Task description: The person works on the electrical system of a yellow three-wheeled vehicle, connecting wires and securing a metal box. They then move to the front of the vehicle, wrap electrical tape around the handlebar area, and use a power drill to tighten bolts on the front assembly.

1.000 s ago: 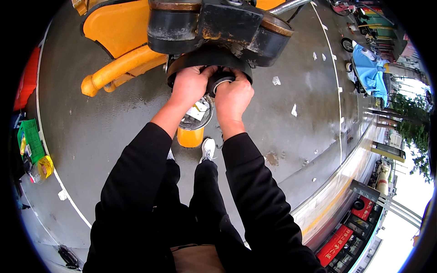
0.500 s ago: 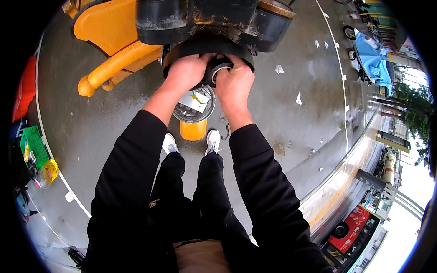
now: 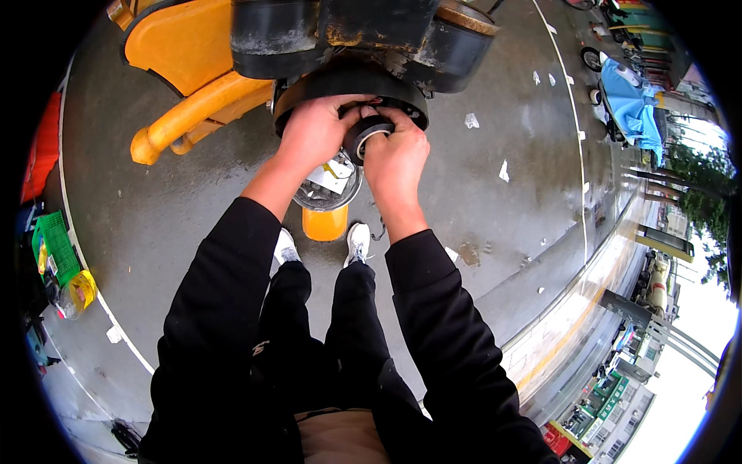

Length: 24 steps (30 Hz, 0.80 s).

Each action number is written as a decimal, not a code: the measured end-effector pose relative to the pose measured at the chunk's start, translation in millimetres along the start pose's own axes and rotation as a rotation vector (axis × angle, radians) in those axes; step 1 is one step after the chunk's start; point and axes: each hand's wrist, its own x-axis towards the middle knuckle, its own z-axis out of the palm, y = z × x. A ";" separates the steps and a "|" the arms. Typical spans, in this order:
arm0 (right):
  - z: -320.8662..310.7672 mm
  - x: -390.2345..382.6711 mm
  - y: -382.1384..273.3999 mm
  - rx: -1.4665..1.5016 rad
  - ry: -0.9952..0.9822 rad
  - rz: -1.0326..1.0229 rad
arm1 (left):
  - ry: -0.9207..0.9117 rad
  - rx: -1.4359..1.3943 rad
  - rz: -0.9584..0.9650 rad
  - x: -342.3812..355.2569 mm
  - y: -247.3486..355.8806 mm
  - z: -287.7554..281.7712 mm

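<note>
A roll of black tape (image 3: 355,141) is gripped in my right hand (image 3: 399,152), its pale inner ring facing the thumb side. My left hand (image 3: 309,136) has its fingertips closed together beside the roll, at the mouth of a round black housing (image 3: 305,91); what they pinch is too small to make out. Both hands meet just under the housing's rim, and their fingertips are partly hidden. Below them hangs a round clear lamp lens (image 3: 309,198) with a white piece and a yellow-green wire inside its rim.
Above the housing are black boxy parts (image 3: 386,27), with a yellow body panel (image 3: 182,42) and curved yellow bar (image 3: 193,108) at the left. A yellow fender (image 3: 325,224) sits below the lens. A green crate (image 3: 56,243) stands at far left; a blue-covered vehicle (image 3: 630,100) is at right.
The tape roll has come down slightly out of the housing and turned, showing more of itself. My left fingers have shifted a little toward it. The view has swung slightly.
</note>
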 end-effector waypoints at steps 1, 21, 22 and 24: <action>-1.1 1.3 -5.4 0.029 -0.003 -0.016 | -0.011 0.018 0.006 -1.1 -1.0 -2.5; 5.3 8.4 2.1 -0.057 0.133 -0.004 | 0.078 0.445 0.188 23.2 6.5 5.1; 3.1 8.8 0.6 -0.055 0.132 0.014 | 0.075 0.478 0.202 23.5 6.5 5.9; 1.5 10.3 -3.9 -0.050 0.074 0.089 | 0.087 0.523 0.228 23.0 2.6 5.6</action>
